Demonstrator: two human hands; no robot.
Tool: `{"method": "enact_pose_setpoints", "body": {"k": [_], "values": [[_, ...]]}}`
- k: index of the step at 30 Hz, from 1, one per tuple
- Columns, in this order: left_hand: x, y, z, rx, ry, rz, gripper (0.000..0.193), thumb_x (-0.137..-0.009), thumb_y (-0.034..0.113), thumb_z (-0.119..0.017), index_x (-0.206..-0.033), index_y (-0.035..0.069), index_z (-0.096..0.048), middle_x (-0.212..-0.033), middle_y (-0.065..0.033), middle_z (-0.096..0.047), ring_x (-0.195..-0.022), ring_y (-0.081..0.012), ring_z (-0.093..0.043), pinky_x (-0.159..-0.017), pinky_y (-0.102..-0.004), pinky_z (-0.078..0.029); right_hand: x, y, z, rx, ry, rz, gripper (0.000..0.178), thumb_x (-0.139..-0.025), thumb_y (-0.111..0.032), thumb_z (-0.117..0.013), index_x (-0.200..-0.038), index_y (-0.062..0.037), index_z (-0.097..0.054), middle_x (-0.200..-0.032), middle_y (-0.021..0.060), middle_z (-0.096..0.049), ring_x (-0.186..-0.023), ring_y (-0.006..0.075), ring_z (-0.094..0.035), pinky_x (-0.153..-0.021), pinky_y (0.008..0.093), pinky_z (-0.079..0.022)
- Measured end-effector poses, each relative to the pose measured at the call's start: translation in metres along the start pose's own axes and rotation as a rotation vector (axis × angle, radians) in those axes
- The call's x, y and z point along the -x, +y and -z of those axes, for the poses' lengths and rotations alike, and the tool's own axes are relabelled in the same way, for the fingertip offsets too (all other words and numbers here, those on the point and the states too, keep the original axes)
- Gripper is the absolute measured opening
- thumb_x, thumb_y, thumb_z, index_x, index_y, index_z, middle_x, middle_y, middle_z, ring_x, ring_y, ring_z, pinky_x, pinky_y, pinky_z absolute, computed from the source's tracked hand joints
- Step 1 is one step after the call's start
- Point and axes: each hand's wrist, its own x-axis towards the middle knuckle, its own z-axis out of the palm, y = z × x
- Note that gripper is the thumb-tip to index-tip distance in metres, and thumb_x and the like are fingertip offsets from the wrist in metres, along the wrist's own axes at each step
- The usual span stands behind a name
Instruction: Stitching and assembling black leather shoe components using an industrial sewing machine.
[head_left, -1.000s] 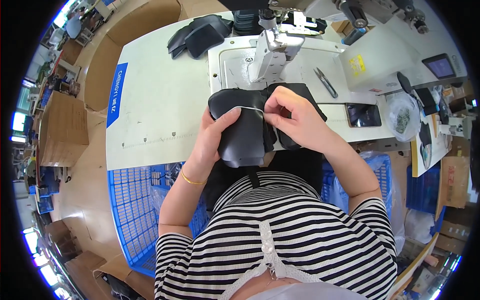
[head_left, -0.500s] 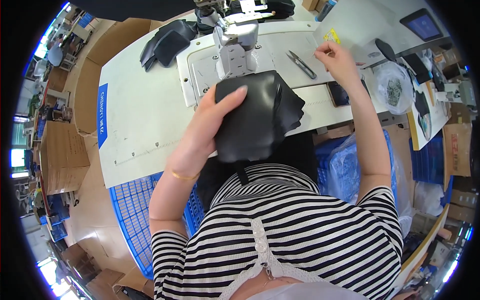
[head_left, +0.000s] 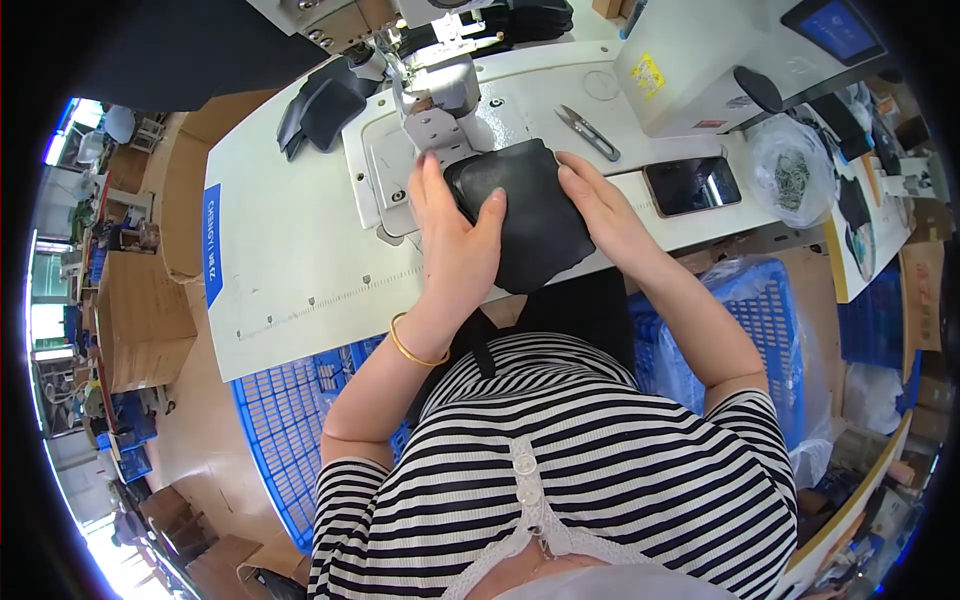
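A black, leather-like piece [head_left: 540, 220] with a smooth surface lies at the front edge of the sewing table, just in front of the sewing machine's metal arm [head_left: 440, 120]. My left hand [head_left: 455, 225] grips its left side, thumb on top and fingers stretched toward the machine. On the far right edge, my right hand [head_left: 600, 205] holds the piece with the thumb and fingers close together; its fingertips are partly hidden. Whether the piece is one layer or several I cannot tell. Thread snips [head_left: 590, 133] lie on the table beyond my right hand.
A phone [head_left: 692, 186] rests right of my right hand. Beside it stands a clear plastic bag [head_left: 790, 175]. Black pieces [head_left: 330, 110] lie at the back left. Blue baskets [head_left: 285, 430] flank my lap below the table. The machine's housing [head_left: 690, 80] rises at the back right.
My right hand has come down from beside the machine housing onto the black piece's right edge. My left hand and the piece have shifted right, and the piece has turned.
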Motion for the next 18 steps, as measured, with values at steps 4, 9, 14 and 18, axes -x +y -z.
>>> {"method": "enact_pose_setpoints", "body": {"k": [4, 9, 14, 18], "values": [[0.008, 0.019, 0.001, 0.961, -0.152, 0.578, 0.067, -0.096, 0.022, -0.059, -0.142, -0.008, -0.022, -0.132, -0.0207, -0.046, -0.115, -0.0236, -0.053, -0.094, -0.0313, -0.047, 0.000, -0.006, -0.019, -0.262, -0.036, -0.084, 0.058, -0.100, -0.038, -0.048, -0.139, 0.0051, -0.040, -0.129, 0.0163, -0.055, -0.119, 0.0196, -0.052, -0.101, 0.0294, -0.039], [0.011, 0.021, 0.018, 0.877, -0.180, 0.517, 0.071, -0.099, 0.030, -0.056, -0.144, -0.009, -0.018, -0.134, -0.0218, -0.044, -0.125, -0.0268, -0.045, -0.105, -0.0348, -0.038, 0.000, -0.014, -0.023, -0.283, 0.023, -0.143, 0.058, -0.099, -0.032, -0.052, -0.141, 0.0053, -0.038, -0.133, 0.0156, -0.052, -0.123, 0.0188, -0.048, -0.103, 0.0283, -0.037], [-0.061, -0.107, 0.088, -0.010, 0.307, 0.143, 0.069, -0.096, 0.035, -0.058, -0.139, -0.012, -0.032, -0.140, -0.0296, -0.038, -0.134, -0.0394, -0.036, -0.112, -0.0418, -0.030, 0.011, -0.066, -0.010, 0.452, 0.053, 0.696, 0.034, -0.086, -0.010, -0.067, -0.117, -0.0005, -0.057, -0.126, 0.0174, -0.058, -0.114, 0.0318, -0.057, -0.098, 0.0379, -0.044], [-0.159, -0.238, 0.160, -0.143, 0.400, 0.452, 0.069, -0.090, 0.046, -0.059, -0.127, -0.012, -0.051, -0.129, -0.0297, -0.053, -0.123, -0.0398, -0.050, -0.104, -0.0424, -0.039, -0.029, -0.111, -0.100, 0.635, -0.281, 1.020, 0.025, -0.080, -0.011, -0.069, -0.100, -0.0001, -0.058, -0.107, 0.0132, -0.060, -0.098, 0.0319, -0.059, -0.084, 0.0399, -0.051]]}}
